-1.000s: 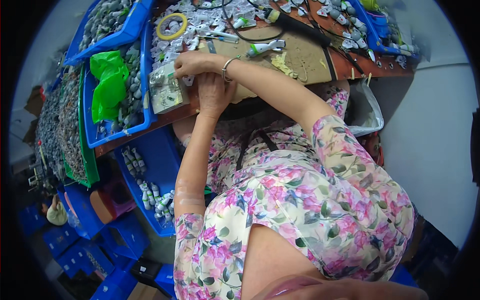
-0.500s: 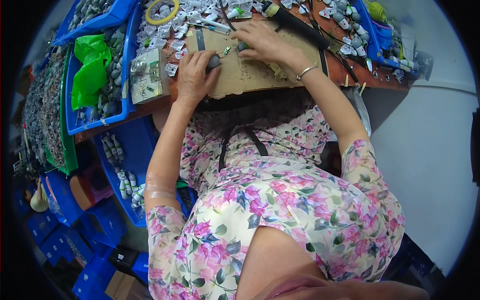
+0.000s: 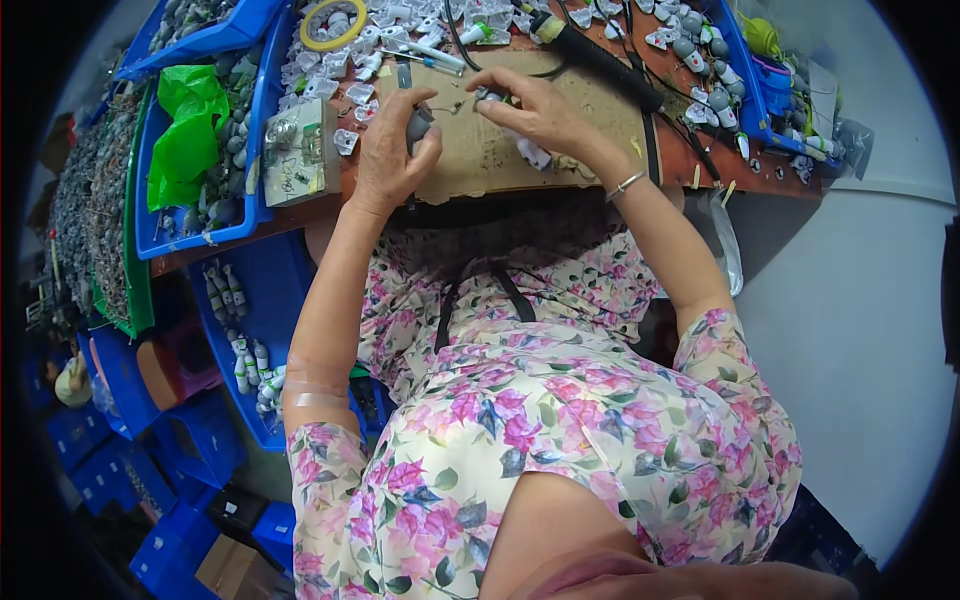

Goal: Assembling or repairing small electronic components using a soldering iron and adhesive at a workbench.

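Observation:
My left hand (image 3: pixel 392 155) is closed round a grey rounded plastic piece (image 3: pixel 418 124), pinched between thumb and fingers. Opposite it, my right hand (image 3: pixel 540 115) grips a small dark-and-white part (image 3: pixel 490 96) at its fingertips. A thin wire with a tiny component (image 3: pixel 454 107) spans part of the gap between the hands. Below my right palm shows a white piece with a purplish tint (image 3: pixel 532 152); whether it is held or lies on the cardboard, I cannot tell. Both hands are over a worn cardboard sheet (image 3: pixel 470 165) on the table.
Clear plastic shells (image 3: pixel 318 85), a yellow tape roll (image 3: pixel 330 22) and a pen-like tool (image 3: pixel 432 58) lie at the back. A black cylindrical tool (image 3: pixel 600 62) with cables slants at right. Blue bins (image 3: pixel 150 235) of grey parts flank the left; another blue bin (image 3: pixel 745 95) stands right.
The white purplish piece now shows under my right hand. My left fingers have curled higher round the grey piece, and the small green component between the hands has turned or shifted.

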`<state>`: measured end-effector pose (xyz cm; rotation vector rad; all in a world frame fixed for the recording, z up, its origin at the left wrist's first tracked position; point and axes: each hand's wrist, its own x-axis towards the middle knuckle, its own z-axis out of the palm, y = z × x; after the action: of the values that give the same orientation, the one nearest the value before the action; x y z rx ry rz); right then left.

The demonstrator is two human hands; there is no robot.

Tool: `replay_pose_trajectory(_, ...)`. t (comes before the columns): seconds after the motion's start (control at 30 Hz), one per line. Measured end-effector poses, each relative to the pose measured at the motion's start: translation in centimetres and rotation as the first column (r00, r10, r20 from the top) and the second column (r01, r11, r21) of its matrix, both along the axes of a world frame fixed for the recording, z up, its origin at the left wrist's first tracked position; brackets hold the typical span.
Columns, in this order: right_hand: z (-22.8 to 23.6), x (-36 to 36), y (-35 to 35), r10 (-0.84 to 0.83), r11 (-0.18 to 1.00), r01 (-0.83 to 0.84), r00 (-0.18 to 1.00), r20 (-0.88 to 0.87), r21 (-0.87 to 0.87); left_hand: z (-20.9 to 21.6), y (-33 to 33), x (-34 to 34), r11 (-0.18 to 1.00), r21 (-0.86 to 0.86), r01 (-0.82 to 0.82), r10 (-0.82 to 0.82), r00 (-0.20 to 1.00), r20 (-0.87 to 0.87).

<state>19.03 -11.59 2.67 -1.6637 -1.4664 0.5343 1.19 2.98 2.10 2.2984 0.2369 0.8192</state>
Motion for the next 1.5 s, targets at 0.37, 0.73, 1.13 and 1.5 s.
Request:
replay_pose_trajectory(0.37,-2.4,-6.8,-6.3,-0.155,0.917,-0.166,0.689,-0.708,-0.363,-1.6,-4.7,-5.1,0.991,-0.081,0.103,-0.115,0.980,-0.165)
replay_pose_trajectory(0.73,-7.2,-9.4,-9.1,-0.272,0.886,-0.243,0.420,-0.866,-0.395,-5.7,-6.9,-6.8,0.932,-0.238,0.273,-0.341,0.882,-0.325)
replay_pose_trajectory(1.13,-7.3,-10.0,-9.7,-0.360,0.914,-0.157,0.108,-0.926,-0.374,-5.1,-6.9,-5.7,0.899,-0.316,0.304,-0.394,0.875,-0.282)
replay_pose_trajectory(1.5,-6.2,-9.4,-9.1,-0.263,0.953,-0.109,0.160,-0.951,-0.282,-4.1,-6.5,-4.9,0.916,-0.297,0.269,-0.348,0.902,-0.256)
